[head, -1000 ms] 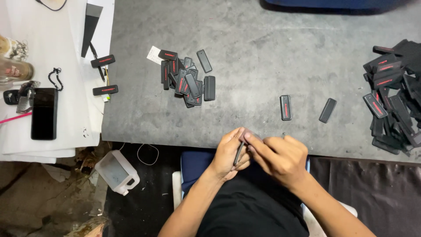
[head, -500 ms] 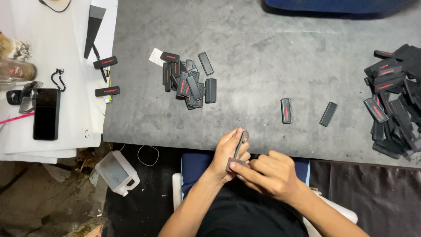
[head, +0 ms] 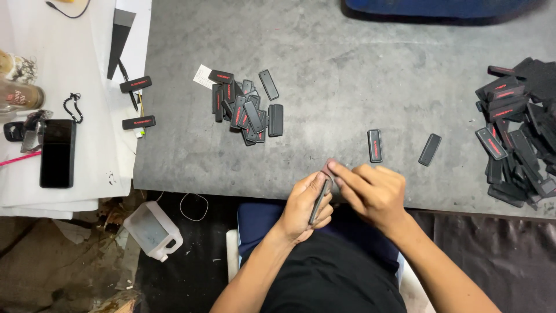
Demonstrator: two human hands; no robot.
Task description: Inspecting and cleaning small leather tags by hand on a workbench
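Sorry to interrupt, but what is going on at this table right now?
A seated person holds a small dark rectangular piece in the left hand at the table edge, while the right hand pinches its top end. Similar black pieces lie in a middle pile and a right-hand heap; two singles lie between.

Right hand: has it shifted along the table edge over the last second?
No, barely. The right hand sits at the grey table's near edge, below the lone black tag, as before, against the left hand.

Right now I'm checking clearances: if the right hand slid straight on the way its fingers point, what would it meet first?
The right hand points left, already touching the slim black piece held in the left hand; it would likely meet those first.
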